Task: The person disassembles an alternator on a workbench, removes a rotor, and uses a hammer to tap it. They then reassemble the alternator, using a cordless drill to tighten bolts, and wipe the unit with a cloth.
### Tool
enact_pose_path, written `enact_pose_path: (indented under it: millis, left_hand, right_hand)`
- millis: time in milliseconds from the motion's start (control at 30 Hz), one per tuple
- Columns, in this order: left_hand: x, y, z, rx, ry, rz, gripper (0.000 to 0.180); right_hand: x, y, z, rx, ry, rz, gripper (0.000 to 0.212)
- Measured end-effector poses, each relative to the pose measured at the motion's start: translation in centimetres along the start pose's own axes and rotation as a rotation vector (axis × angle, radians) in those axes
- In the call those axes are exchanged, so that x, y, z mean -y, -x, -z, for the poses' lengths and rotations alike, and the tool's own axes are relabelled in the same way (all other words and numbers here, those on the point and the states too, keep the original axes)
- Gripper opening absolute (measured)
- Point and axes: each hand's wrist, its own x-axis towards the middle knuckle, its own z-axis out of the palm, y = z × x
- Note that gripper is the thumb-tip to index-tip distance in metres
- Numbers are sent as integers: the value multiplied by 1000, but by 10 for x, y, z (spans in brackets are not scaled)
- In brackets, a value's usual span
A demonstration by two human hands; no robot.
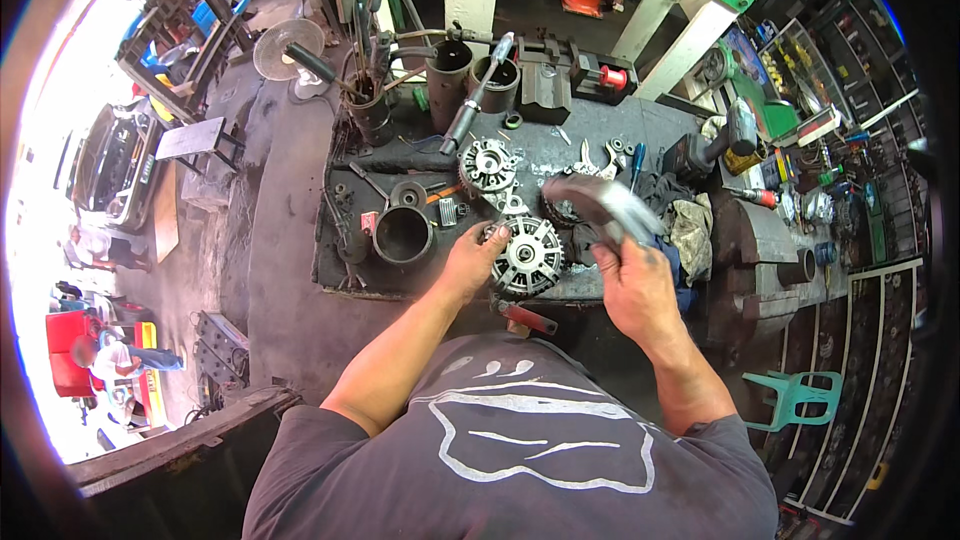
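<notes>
My left hand (pixel 472 262) grips the left rim of a silver, slotted alternator housing (pixel 527 256) at the bench's near edge. Its round centre faces up. To the right, my right hand (pixel 640 290) is closed around the lower end of a curved grey-and-brown metal piece (pixel 598 202), raised beside the housing. Motion smears this piece, so its exact kind is unclear. A second slotted alternator housing (pixel 487 166) lies just beyond the first. Part of a dark round component behind the blurred piece is hidden.
The dark workbench (pixel 340 240) bears an open metal cylinder (pixel 403 235), upright tubes (pixel 450 85), a screwdriver (pixel 637 162) and a cordless power tool (pixel 715 140). Rags (pixel 692 235) lie at right, near a heavy vise (pixel 765 260). A green stool (pixel 800 400) stands on the floor.
</notes>
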Motion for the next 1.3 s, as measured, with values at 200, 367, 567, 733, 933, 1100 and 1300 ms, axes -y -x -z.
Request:
enact_pose_path:
  millis: [200,367,567,733,933,1100,1300]
  left_hand:
    - [4,-3,3,-62,-266,-112,76]
    - [6,-2,0,-6,-41,-54,66]
    - [4,-6,1,-55,-215,-63,62]
    - [9,-10,4,-7,-63,-46,61]
    - [11,-11,5,-83,-287,-73,63]
    - [11,-11,7,12,-129,-28,71]
    - [9,-8,6,-52,-196,-51,74]
  right_hand:
    - [2,-2,-11,365,201,-88,34]
    - [-6,1,-3,-91,44,2,31]
    - [0,-9,-8,434,210,-213,35]
    - [2,-4,-1,-78,-82,-3,26]
    - [-3,-5,-14,403,211,-99,37]
    - [-8,-5,-14,-95,-22,-62,30]
    - [-4,-11,-15,396,251,-205,37]
